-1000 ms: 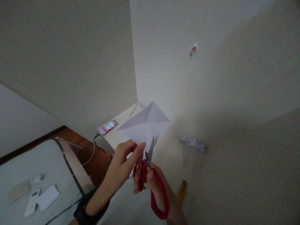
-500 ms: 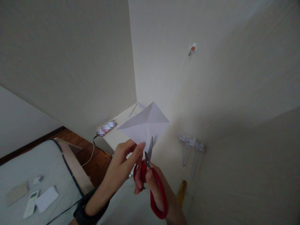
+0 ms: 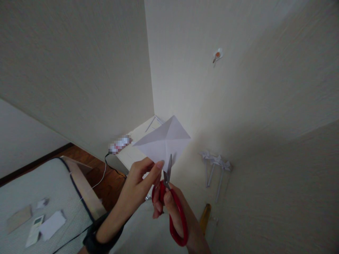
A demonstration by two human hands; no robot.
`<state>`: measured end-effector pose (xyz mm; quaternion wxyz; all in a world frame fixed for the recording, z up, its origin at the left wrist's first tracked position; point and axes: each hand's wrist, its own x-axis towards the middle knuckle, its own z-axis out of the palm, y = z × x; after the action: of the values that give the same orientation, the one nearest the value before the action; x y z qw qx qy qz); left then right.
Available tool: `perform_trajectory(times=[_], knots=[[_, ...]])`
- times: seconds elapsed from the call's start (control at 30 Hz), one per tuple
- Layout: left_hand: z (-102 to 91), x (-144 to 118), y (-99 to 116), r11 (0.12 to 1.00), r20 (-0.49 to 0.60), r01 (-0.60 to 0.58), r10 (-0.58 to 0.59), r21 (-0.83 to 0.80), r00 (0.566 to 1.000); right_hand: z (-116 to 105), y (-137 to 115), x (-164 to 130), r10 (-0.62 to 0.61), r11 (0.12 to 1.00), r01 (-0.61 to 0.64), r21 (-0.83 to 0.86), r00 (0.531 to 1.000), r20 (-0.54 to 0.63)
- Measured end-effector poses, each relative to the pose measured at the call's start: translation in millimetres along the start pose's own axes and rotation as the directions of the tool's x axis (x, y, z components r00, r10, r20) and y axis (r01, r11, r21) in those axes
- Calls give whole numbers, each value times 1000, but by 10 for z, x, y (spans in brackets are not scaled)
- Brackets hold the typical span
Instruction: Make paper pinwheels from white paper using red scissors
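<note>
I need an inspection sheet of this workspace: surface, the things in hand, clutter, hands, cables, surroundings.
Surface: pale table, mostly bare.
Things in hand: creased white paper; red scissors, blades at its lower edge.
Clutter: white paper pinwheels on the table; yellow-brown object, unclear; remote and papers on the mattress.
Hands: left hand pinches the paper; right hand grips the scissors.
Cables: white cable and dark cable on the wooden floor.
Surroundings: cream walls; wall hook.
</note>
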<state>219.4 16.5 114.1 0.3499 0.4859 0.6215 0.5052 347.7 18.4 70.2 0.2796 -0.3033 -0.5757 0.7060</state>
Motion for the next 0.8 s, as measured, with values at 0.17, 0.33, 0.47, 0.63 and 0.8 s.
perform_trajectory(times=[0.17, 0.33, 0.47, 0.63, 0.8], knots=[[14, -5, -7, 1000, -14, 11, -11, -16, 1000, -8, 30, 4, 9, 1000, -9, -1, 1000, 3], [20, -4, -20, 1000, -18, 16, -16, -2, 1000, -15, 71, 15, 18, 1000, -18, -1, 1000, 1], [18, 3, -21, 1000, -28, 5, -5, 19, 1000, -6, 102, 28, 22, 1000, -22, 8, 1000, -3], [15, 19, -53, 1000, 3, -23, 23, 10, 1000, 0, 110, 27, 21, 1000, -20, 24, 1000, -7], [18, 13, -45, 998, -16, -35, 36, 44, 999, -3, 124, 32, 11, 999, -10, 36, 1000, -12]])
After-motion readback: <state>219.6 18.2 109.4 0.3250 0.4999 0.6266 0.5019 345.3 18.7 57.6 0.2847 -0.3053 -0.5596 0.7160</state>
